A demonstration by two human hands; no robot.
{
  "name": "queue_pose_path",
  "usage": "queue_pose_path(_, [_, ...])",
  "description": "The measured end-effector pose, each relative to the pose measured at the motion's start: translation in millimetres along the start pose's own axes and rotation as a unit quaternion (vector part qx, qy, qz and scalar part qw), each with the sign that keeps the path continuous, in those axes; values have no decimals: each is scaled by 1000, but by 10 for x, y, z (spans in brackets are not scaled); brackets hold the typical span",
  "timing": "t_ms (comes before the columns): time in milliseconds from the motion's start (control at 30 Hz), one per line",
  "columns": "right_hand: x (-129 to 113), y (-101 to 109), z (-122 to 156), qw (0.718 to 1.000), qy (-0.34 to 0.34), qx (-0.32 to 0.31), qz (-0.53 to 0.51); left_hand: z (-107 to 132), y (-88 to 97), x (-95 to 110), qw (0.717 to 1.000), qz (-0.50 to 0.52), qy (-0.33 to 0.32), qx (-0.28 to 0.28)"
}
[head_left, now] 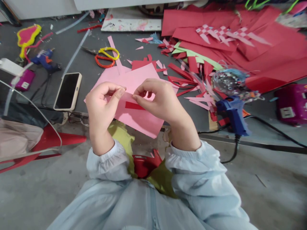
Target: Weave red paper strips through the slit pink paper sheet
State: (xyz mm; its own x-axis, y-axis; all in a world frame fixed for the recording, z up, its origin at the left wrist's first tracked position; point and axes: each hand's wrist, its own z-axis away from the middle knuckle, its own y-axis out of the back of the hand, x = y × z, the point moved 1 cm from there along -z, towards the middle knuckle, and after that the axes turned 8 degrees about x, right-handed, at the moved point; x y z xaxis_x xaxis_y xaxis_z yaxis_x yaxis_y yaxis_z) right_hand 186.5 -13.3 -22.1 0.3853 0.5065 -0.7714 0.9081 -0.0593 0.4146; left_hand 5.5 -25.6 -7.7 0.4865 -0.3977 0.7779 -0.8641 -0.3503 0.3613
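I hold a pink paper sheet (141, 119) above my lap at the table's near edge. My left hand (102, 110) pinches its upper left part between thumb and fingers. My right hand (158, 100) pinches the sheet just to the right, thumb tip close to the left thumb. A short red paper strip (134, 105) shows on the pink sheet just below both thumbs. A further pink sheet (112, 75) lies on the table behind my hands.
A phone (67, 90) lies left of my hands. Scissors with yellow and orange handles (105, 57) sit behind. A blue glue gun (233, 115) with a black cord stands at right. Red paper sheets (240, 44) and several cut strips cover the far right. A red chair (48, 140) is at left.
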Motion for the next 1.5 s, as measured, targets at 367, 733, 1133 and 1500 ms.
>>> queue_pose_path(367, [71, 268, 19, 1000, -12, -4, 15, -37, 79, -72, 995, 14, -13, 99])
queue_pose_path(733, [163, 282, 56, 988, 83, 78, 101, -67, 69, -184, 988, 48, -58, 138])
queue_pose_path(1133, [245, 232, 51, 967, 130, 121, 180, -88, 92, -219, 983, 59, -70, 161])
queue_pose_path(1500, [336, 334, 36, 966, 113, 109, 206, -96, 120, -170, 970, 81, -85, 211])
